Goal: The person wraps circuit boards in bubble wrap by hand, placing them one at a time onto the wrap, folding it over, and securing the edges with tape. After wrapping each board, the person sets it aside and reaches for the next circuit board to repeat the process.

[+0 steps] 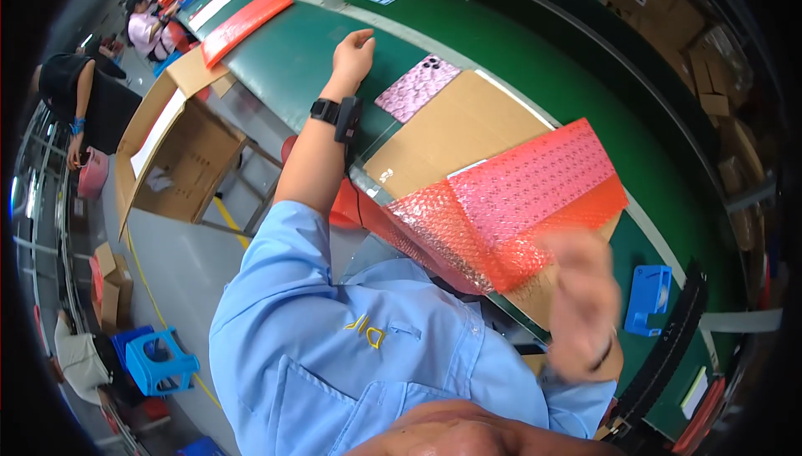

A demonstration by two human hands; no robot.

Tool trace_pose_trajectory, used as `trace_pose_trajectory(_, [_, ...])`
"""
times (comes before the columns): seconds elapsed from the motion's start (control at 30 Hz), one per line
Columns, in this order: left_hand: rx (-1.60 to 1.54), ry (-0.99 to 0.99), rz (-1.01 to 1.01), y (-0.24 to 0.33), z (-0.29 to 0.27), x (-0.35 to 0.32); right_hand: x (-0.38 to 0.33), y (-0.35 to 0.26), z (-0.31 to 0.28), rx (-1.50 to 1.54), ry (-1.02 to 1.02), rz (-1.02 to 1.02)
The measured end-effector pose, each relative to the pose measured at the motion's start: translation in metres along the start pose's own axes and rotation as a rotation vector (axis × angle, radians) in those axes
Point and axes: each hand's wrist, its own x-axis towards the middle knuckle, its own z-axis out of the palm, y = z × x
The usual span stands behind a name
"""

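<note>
My left hand point(354, 56) is over the green table, its fingers curled in, with nothing visible in them. A black watch and a small dark device with a cable are on that wrist. Close by lies a pink patterned sheet point(414, 90) with dark round spots at one corner. My right hand point(581, 301), smeared by motion, is above the near right corner of a red bubble-wrap bag point(510, 268); its fingers cannot be made out. A pink sheet with small dark marks point(535, 184) lies at the bag, on a flat piece of cardboard point(459, 126).
A blue tape dispenser point(647, 299) stands right on the green table point(284, 63). Another red bubble-wrap package point(246, 25) lies far left. An open carton point(188, 155) stands beside the table, with a blue stool point(163, 361) on the floor. Other people are at left.
</note>
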Motion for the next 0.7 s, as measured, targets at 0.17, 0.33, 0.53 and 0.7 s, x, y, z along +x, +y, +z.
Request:
trace_pose_trajectory(0.17, [-0.007, -0.039, 0.009, -0.008, 0.001, 0.006, -0.007, -0.058, 0.042, 0.158, 0.320, -0.235])
trace_pose_trajectory(0.33, [0.028, -0.003, 0.069, -0.006, 0.021, 0.008, -0.008, -0.063, 0.052, 0.174, 0.528, -0.291])
trace_pose_trajectory(0.53, [0.525, -0.086, 0.115, 0.036, 0.029, 0.067, 0.014, -0.002, -0.012, -0.393, -0.163, -0.304])
trace_pose_trajectory(0.7, [0.901, -0.110, 0.293, 0.019, 0.070, 0.130, 0.010, 0.089, 0.014, -1.035, -0.270, 0.133])
